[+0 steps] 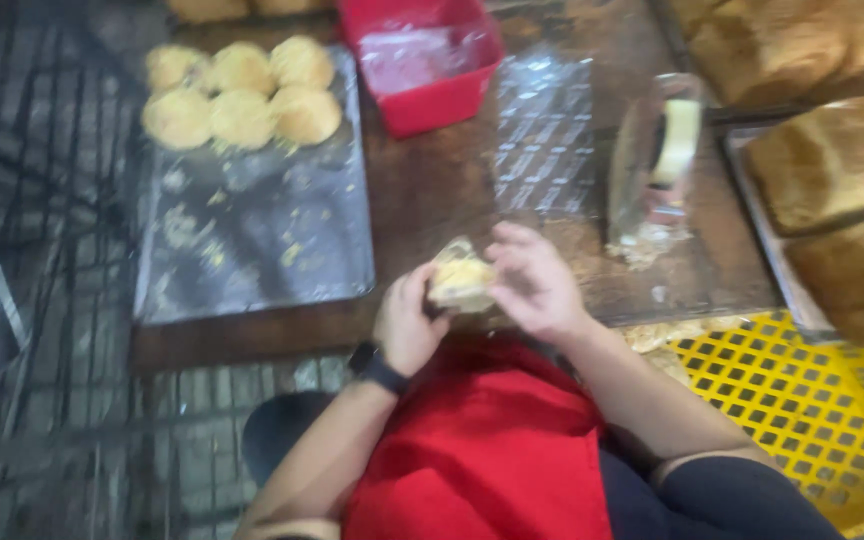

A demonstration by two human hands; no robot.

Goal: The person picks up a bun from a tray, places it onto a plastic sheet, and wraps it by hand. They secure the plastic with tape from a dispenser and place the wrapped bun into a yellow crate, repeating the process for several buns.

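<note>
Both hands pinch one round pale-yellow bun in clear plastic wrap [460, 283]: left hand [407, 325] curled at its 8 o'clock, right hand [535, 282] half-open at 3. Risk: squeezing crumbles it; thin wrap tears.

Single head cam, looks steeply down, close over wooden table [432, 190].

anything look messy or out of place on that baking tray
Yes. The metal tray is strewn with pale crumbs over its bare lower half, while six round buns sit bunched at its far end. Both hands, left hand and right hand, hold a wrapped bun.
</note>
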